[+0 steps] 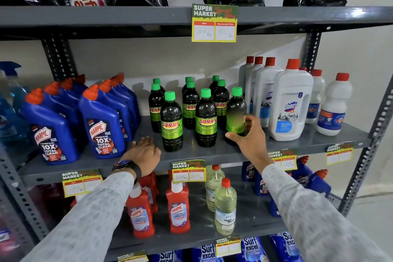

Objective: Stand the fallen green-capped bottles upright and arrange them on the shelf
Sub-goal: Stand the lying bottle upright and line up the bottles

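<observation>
Right of centre, your right hand (248,136) is gripping an upright green-capped bottle (236,112); your left hand (144,151) is lying open, empty, on the shelf (202,155).

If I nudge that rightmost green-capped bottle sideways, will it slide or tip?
The green-capped bottle looks tall, narrow and full, so a high push probably tips it. The right hand is low on it, and a low push likely slides it across the smooth shelf.

We have a single head-worn wide-angle view, facing forward and slightly down at the shelf (212,153) from close range, within arm's reach; both sleeves enter from the frame's lower corners, and edges bow with lens distortion.
</observation>
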The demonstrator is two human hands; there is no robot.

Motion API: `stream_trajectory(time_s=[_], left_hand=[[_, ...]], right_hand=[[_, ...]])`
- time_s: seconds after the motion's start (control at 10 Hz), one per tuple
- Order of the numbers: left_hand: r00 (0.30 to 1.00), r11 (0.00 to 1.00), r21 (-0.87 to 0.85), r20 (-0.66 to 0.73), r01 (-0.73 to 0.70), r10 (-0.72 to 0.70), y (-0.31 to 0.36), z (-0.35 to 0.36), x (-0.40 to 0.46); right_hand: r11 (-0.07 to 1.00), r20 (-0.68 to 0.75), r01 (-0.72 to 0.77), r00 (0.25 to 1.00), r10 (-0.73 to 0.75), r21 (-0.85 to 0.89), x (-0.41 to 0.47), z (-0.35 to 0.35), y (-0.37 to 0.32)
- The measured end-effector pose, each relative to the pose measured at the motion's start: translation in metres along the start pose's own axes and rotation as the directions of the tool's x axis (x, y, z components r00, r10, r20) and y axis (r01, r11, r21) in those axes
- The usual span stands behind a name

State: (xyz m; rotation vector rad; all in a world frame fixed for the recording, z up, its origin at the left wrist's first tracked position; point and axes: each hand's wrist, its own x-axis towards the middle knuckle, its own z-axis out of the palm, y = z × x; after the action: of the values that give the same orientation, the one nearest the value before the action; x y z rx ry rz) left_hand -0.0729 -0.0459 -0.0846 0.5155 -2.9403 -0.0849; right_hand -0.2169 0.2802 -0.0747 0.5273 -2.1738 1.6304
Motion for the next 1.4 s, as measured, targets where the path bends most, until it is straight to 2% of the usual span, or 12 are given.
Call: stream_trajectory(time_s=[0.1,0.2,0.3,0.5,0.8,0.9,1.0,1.1,1.2,1.3,1.4], left_hand=[[1.000,1.000,-0.002,-0.002,-0.004,0.004,0.001,-0.002,0.000],[1.000,1.000,0.003,0.002,-0.006,0.006,0.002,-0.002,-0.001],[1.000,1.000,0.015,0.004,-0.005,0.005,0.001,-0.002,-0.002],[1.000,1.000,0.008,0.000,-0.001,0.001,0.001,-0.002,-0.002],[1.000,1.000,-0.009,-0.004,0.006,-0.006,0.003,-0.004,-0.004],[0.997,0.997,-0.078,-0.075,0.002,-0.008,0.006,-0.009,-0.015],[0.948,0.945,-0.327,-0.309,-0.025,-0.081,0.009,-0.012,-0.030],[0.911,0.714,-0.694,-0.351,-0.098,-0.216,0.015,-0.017,-0.033],[0.992,0.450,-0.891,-0.110,-0.070,-0.063,0.025,-0.026,-0.025],[0.997,0.394,-0.917,-0.078,-0.064,-0.020,0.038,-0.032,-0.018],[0.989,0.408,-0.909,-0.126,-0.084,-0.078,0.044,-0.032,-0.014]], right_hand=[[0.999,0.016,0.041,0.999,-0.041,0.005,-0.001,0.000,0.003],[0.999,0.096,0.046,0.994,-0.048,0.021,0.002,-0.005,0.006],[1.000,0.118,0.021,0.993,-0.018,-0.022,0.005,-0.006,0.007],[0.997,-0.038,-0.015,0.999,0.013,-0.069,-0.005,0.004,0.003],[0.994,-0.035,0.012,0.999,-0.016,-0.112,-0.012,0.003,-0.002],[0.991,-0.127,-0.006,0.992,-0.011,-0.135,-0.022,0.003,-0.007],[0.979,-0.247,0.094,0.959,-0.137,-0.181,-0.040,0.007,-0.016],[0.981,-0.126,0.127,0.981,-0.146,-0.145,-0.050,0.021,-0.030],[0.986,0.108,0.073,0.993,-0.057,-0.151,-0.049,0.040,-0.044],[0.986,0.161,0.048,0.987,-0.022,-0.162,-0.040,0.055,-0.053],[0.990,0.170,-0.022,0.984,0.046,-0.142,-0.031,0.063,-0.055]])
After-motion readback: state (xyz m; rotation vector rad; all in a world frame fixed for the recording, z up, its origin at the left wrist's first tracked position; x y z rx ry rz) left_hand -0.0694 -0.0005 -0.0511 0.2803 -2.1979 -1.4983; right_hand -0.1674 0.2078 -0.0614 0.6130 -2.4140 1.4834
